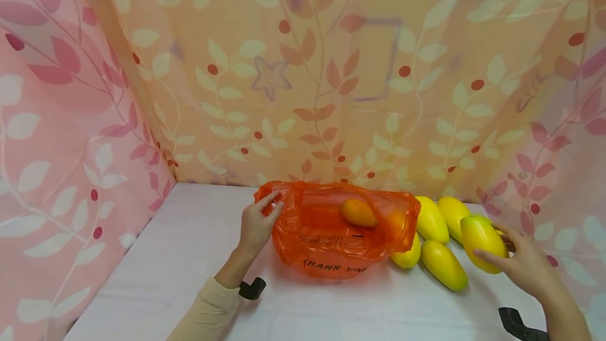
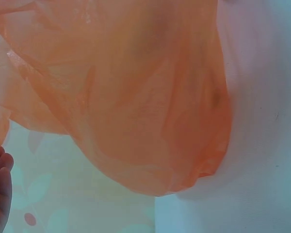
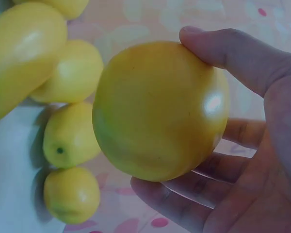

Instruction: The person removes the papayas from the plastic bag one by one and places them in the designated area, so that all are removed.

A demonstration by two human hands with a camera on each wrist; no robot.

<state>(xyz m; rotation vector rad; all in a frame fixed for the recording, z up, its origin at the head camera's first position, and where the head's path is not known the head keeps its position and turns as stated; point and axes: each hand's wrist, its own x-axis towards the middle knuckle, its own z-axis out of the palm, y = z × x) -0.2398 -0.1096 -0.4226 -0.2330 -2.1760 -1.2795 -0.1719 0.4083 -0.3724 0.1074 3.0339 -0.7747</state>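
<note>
My right hand (image 1: 527, 262) grips a yellow mango (image 1: 483, 246), thumb on one side and fingers on the other. In the right wrist view that mango (image 3: 160, 111) is held off the table. On the left, my left hand (image 1: 258, 225) pinches the upper left edge of an orange-red plastic bag (image 1: 331, 267) printed with black lettering. The left wrist view shows the bag (image 2: 150, 121) filling most of the frame, with the left fingers (image 2: 2, 184) at its edge. A mango (image 1: 359, 213) appears orange inside the bag. Part of another shows dimly near the bag's right side.
Several yellow mangoes lie right of the bag: one in front (image 1: 444, 266), one behind it (image 1: 432, 220), one farther back (image 1: 453, 213), and one partly covered by the bag (image 1: 408, 256). A white-covered table (image 1: 156, 272) meets patterned curtains (image 1: 322, 67) at the back and sides.
</note>
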